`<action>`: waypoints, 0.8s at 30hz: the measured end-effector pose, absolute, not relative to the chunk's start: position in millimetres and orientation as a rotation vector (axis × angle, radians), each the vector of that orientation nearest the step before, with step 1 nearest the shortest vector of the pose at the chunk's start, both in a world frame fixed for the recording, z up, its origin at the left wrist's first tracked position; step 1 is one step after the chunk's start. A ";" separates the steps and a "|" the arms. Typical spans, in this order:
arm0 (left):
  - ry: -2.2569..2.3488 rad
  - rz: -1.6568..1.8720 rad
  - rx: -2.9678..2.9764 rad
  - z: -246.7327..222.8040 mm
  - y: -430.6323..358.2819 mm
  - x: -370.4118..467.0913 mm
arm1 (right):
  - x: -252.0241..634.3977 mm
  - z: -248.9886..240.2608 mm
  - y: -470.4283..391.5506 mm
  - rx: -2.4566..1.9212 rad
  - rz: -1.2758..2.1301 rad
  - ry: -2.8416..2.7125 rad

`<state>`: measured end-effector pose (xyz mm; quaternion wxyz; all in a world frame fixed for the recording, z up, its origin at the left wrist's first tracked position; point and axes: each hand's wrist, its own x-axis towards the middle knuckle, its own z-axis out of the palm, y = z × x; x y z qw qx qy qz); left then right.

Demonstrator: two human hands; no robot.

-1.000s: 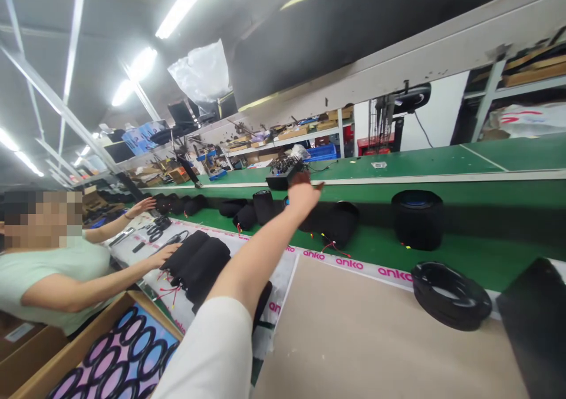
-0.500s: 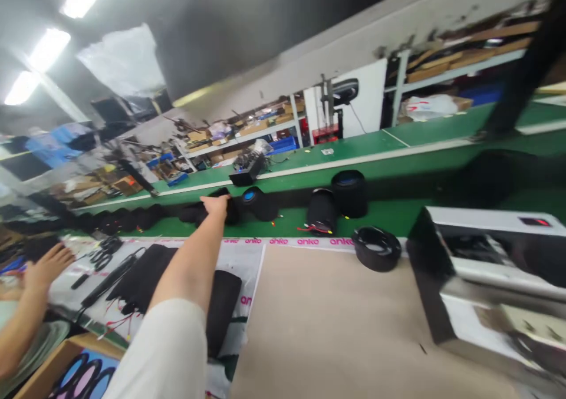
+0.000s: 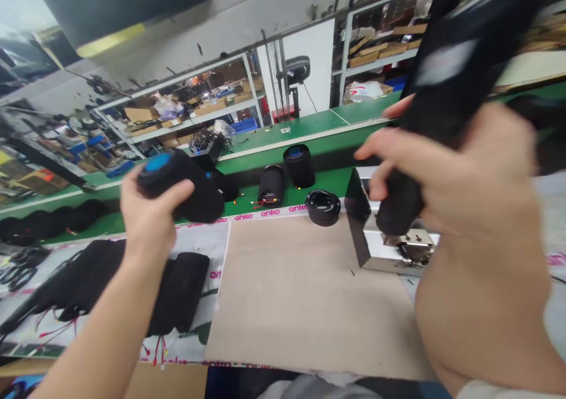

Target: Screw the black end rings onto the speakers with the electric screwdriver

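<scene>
My left hand (image 3: 152, 216) grips a black fabric-covered cylinder (image 3: 194, 190) with a blue disc on its end, raised over the left part of the bench. In my right hand (image 3: 455, 163), close to the camera, is a long black object (image 3: 455, 86), tilted and blurred by motion. Behind it stands a silver and black machine (image 3: 362, 234), partly covered by the hand. A black ring (image 3: 322, 207) lies at the back edge of the beige board (image 3: 305, 293).
More black cylinders (image 3: 299, 166) stand on the green surface (image 3: 287, 195) behind the board. Flat black sleeves (image 3: 188, 287) with red wires lie at the left. Shelves (image 3: 212, 113) with boxes and a cardboard box (image 3: 181, 381) are also in view.
My left hand has lifted a cylinder towards me from the green surface. My right hand has come into view with the long black object. The view has shifted, and the other person's hand is gone.
</scene>
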<state>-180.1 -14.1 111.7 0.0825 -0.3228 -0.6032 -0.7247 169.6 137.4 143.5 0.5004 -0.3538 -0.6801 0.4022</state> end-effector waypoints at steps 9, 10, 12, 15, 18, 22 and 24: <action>-2.110 -2.250 -1.543 -36.7 -59.2 -26.2 | 82.8 65.0 157.6 -1.583 0.733 -2.387; -2.096 -2.237 -1.573 -45.3 -57.8 -23.4 | 80.8 61.7 160.0 -1.616 0.693 -2.396; -2.068 -2.217 -1.623 -57.1 -55.2 -21.6 | 81.4 62.4 163.2 -1.649 0.635 -2.417; -2.046 -2.198 -1.661 -66.2 -53.7 -22.2 | 84.8 71.9 163.6 -1.658 0.664 -2.499; -1.992 -2.188 -1.642 -72.2 -56.3 -22.8 | 82.9 76.1 162.1 -1.655 0.841 -2.619; -1.832 -2.207 -1.624 -78.6 -65.9 -23.7 | 73.7 68.9 165.9 -1.660 1.118 -2.716; -1.799 -2.218 -1.620 -79.4 -71.0 -24.4 | 68.9 64.3 171.6 -1.683 1.225 -2.743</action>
